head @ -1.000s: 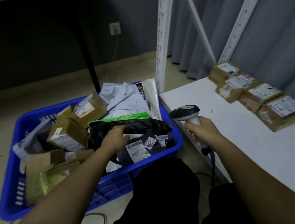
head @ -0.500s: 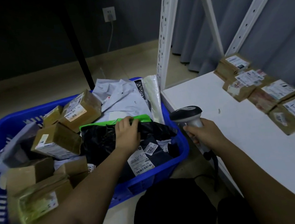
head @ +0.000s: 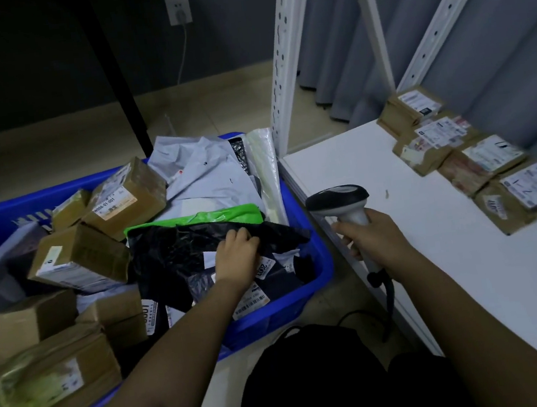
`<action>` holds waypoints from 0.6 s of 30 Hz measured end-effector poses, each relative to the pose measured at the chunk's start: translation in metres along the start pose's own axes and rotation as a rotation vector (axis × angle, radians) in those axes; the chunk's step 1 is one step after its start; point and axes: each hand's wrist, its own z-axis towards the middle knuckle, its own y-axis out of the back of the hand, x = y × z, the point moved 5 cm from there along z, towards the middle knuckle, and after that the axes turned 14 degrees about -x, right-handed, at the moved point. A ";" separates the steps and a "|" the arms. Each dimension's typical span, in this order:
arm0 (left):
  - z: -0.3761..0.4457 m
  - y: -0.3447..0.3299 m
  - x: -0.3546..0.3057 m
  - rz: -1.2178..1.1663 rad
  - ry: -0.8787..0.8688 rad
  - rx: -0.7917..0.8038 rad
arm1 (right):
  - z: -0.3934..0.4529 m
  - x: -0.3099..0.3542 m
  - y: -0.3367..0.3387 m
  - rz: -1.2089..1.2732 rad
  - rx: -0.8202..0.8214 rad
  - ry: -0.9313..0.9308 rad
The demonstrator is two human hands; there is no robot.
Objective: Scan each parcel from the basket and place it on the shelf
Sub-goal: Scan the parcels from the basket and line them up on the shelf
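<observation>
**Left hand settles on the black mailer at the basket's near corner**

While the right hand (head: 375,241) keeps its fingers wrapped round the handle of the scanner (head: 341,202), holding it upright just beside the blue basket (head: 315,265), the left hand (head: 236,258) has slid a little across the black mailer bag (head: 172,255). A second ago it rested nearer the bag's middle; half a second ago it reached up to the green mailer's (head: 194,218) edge; now its fingers curl down over a fold of the black plastic, apparently pinching it. That suggests this parcel has been chosen for the next scan, though it has not yet left the basket.

Measured from the basket: the black bag lies on top at the corner nearest the scanner, its white labels (head: 265,268) showing just under the left wrist. Behind it sits the green mailer, then pale grey mailers (head: 202,174) against the far wall. Brown cardboard boxes (head: 77,257) fill the side away from the scanner, piled above the rim.

Beyond the scanner, the white shelf (head: 398,221) already carries a row of four brown parcels (head: 492,162) along its back edge, well apart from the basket, so a few are done and most remain.
</observation>
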 end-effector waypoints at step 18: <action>0.031 0.118 -0.035 -0.688 0.191 -0.289 | -0.019 -0.003 0.031 0.184 -0.078 -0.055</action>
